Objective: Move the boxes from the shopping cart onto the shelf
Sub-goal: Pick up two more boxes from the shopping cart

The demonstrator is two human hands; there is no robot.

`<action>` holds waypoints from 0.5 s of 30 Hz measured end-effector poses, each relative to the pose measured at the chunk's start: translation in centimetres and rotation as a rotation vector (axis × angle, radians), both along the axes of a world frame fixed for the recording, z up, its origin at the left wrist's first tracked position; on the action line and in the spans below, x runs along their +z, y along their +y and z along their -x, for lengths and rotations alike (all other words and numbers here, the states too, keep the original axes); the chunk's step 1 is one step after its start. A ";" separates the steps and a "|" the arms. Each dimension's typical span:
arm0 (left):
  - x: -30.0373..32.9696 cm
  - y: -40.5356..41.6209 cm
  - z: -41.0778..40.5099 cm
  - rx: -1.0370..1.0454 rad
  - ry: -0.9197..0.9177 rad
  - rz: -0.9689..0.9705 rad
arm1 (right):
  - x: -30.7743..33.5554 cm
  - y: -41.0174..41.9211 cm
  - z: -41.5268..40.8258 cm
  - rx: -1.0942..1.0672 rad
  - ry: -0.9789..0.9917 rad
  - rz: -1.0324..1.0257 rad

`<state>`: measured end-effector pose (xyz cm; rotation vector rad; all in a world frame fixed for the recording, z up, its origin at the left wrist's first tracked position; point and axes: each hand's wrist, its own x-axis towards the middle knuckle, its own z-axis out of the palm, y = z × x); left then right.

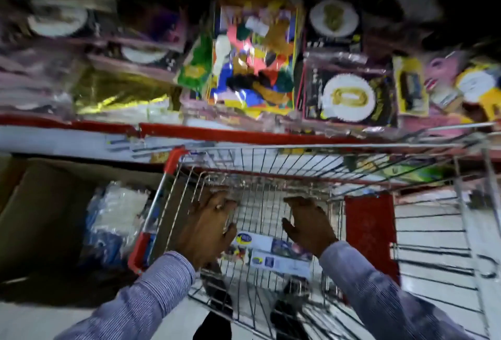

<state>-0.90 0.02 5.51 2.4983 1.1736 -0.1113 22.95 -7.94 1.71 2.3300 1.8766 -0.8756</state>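
Observation:
A wire shopping cart (271, 155) with red corner guards stands against the shelf (217, 133). On its bottom lies a flat white and blue box (273, 251) with a printed picture. Both my hands are down inside the cart. My left hand (210, 227) hovers over the box's left end, fingers spread, a ring showing. My right hand (309, 224) is over the box's right end, fingers apart. Neither hand visibly grips the box. The frame is motion-blurred.
The red-edged shelf carries packed party goods: a colourful bag (254, 58), dark boxes with white plates (348, 97), gold foil (119, 95). An open cardboard carton (40, 217) with wrapped packs stands left of the cart. A red panel (370, 231) hangs inside the cart at right.

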 end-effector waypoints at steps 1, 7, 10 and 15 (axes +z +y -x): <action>-1.5 -0.3 0.3 0.007 0.011 0.045 | -2.0 -0.2 0.5 0.016 0.026 0.074; -9.9 0.3 0.7 -0.078 0.071 0.129 | -13.2 -1.0 2.9 0.227 0.043 0.414; -11.6 0.9 0.7 -0.126 0.081 0.136 | -16.4 -1.2 3.0 0.269 0.002 0.468; -12.7 0.4 -0.4 -0.292 0.077 0.109 | -18.2 -0.9 1.5 0.276 0.058 0.421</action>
